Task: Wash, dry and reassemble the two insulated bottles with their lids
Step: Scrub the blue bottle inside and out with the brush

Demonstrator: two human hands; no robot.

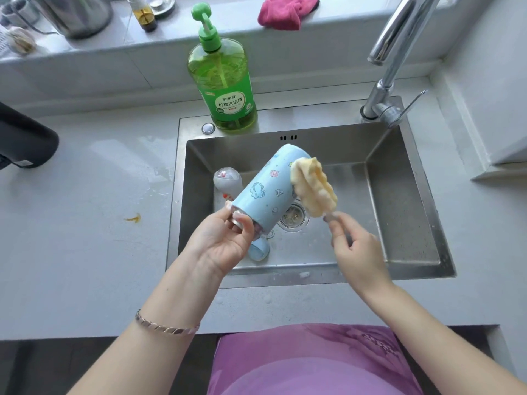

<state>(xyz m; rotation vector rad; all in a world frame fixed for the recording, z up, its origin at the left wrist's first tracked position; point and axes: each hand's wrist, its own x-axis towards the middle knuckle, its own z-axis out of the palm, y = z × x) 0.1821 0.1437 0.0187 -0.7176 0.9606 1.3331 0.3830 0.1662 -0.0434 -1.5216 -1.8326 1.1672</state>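
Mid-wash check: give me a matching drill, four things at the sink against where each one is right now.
Things:
1. blue bottle
2. brush
3. soap
4. cloth

Places:
A. on the back ledge
B. in the right hand
C. on the sink rim
D. in the left hand

Pairs: 1-D, 2-B, 3-C, 4-A
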